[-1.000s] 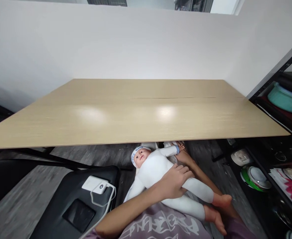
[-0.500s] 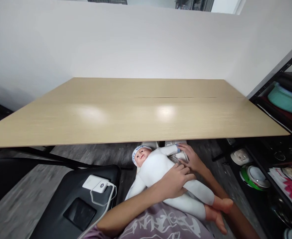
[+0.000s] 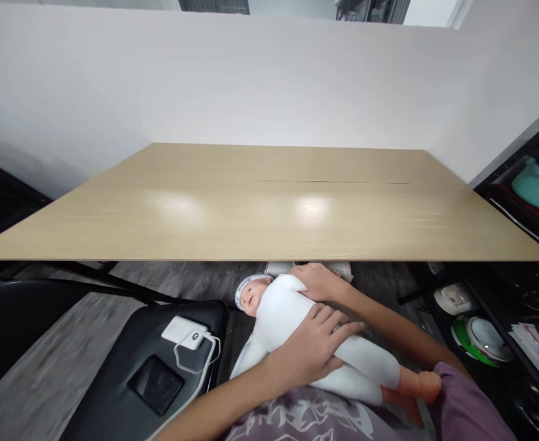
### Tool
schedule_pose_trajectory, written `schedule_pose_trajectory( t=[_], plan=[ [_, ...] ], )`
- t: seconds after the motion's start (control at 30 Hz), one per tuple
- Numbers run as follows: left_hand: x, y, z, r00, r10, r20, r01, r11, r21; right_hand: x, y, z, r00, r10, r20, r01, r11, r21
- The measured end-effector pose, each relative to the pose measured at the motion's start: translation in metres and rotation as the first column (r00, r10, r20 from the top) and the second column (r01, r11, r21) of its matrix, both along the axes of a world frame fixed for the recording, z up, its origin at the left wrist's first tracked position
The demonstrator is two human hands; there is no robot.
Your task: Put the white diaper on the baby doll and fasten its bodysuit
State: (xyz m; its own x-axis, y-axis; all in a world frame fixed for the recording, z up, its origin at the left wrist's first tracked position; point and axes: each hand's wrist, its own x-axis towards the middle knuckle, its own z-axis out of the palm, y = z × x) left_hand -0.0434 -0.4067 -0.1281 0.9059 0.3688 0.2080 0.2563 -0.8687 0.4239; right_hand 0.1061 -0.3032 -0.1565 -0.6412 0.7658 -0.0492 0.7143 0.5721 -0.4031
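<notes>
A baby doll (image 3: 278,312) in a white suit and a white cap with blue print lies face up across my lap, head to the left, bare feet to the right. My left hand (image 3: 318,346) rests on its lower belly and hip, fingers spread over the cloth. Beyond the doll's chest, my right hand (image 3: 315,280) is curled round its far upper arm near the shoulder. That arm and most of my right fingertips are hidden.
A wooden table (image 3: 251,214) spans the space ahead, its front edge just beyond the doll. On a black chair (image 3: 117,373) at left lie a white power bank (image 3: 184,332) with a cable and a dark phone (image 3: 155,384). Shelves (image 3: 494,294) with containers stand at right.
My right hand has slid from the doll's far wrist up towards its shoulder. My left hand stays on the hip, its fingers more spread. The view has shifted slightly left.
</notes>
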Motion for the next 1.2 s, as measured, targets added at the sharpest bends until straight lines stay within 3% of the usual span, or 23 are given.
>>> schedule_pose_trajectory(
  t=[0.1,0.17,0.27,0.37,0.43,0.5,0.57,0.67,0.8,0.87,1.0,1.2],
  plan=[
    [-0.03,-0.012,0.0,0.957,-0.009,0.289,-0.009,0.998,0.062,-0.002,-0.011,0.019,0.997,0.012,-0.074,-0.01,0.999,0.04],
    [-0.056,-0.017,-0.009,0.862,0.047,0.504,-0.149,0.975,0.163,0.003,-0.023,0.027,0.983,-0.021,-0.184,0.032,0.998,0.059],
    [-0.096,-0.018,-0.031,0.673,0.225,0.704,-0.501,0.84,0.21,0.018,-0.045,0.032,0.903,-0.136,-0.407,0.163,0.986,0.032],
    [-0.122,-0.009,-0.047,0.576,0.433,0.694,-0.691,0.711,0.13,0.035,-0.066,0.032,0.75,-0.259,-0.608,0.306,0.952,-0.029],
    [-0.127,0.001,-0.048,0.599,0.528,0.602,-0.703,0.706,0.08,0.046,-0.077,0.029,0.626,-0.32,-0.711,0.4,0.915,-0.06],
    [-0.122,0.016,-0.042,0.682,0.559,0.472,-0.631,0.776,-0.007,0.055,-0.082,0.028,0.511,-0.365,-0.779,0.488,0.868,-0.086],
    [-0.113,0.033,-0.031,0.77,0.543,0.335,-0.535,0.836,-0.124,0.064,-0.082,0.029,0.446,-0.388,-0.806,0.551,0.829,-0.095],
    [-0.097,0.065,-0.011,0.852,0.503,0.145,-0.471,0.858,-0.205,0.081,-0.073,0.041,0.491,-0.397,-0.775,0.603,0.797,-0.027],
    [-0.081,0.113,0.01,0.869,0.493,0.05,-0.469,0.85,-0.241,0.112,-0.056,0.067,0.752,-0.457,-0.475,0.604,0.767,0.217],
    [-0.074,0.138,0.016,0.864,0.503,0.016,-0.48,0.834,-0.272,0.126,-0.048,0.075,0.835,-0.482,-0.266,0.548,0.77,0.326],
    [-0.064,0.178,0.022,0.87,0.493,-0.029,-0.481,0.832,-0.278,0.148,-0.032,0.072,0.851,-0.516,-0.093,0.506,0.762,0.404],
    [-0.073,0.21,0.019,0.839,0.544,-0.032,-0.544,0.833,-0.102,0.169,-0.011,0.039,0.822,-0.546,-0.162,0.564,0.744,0.358]
  ],
)
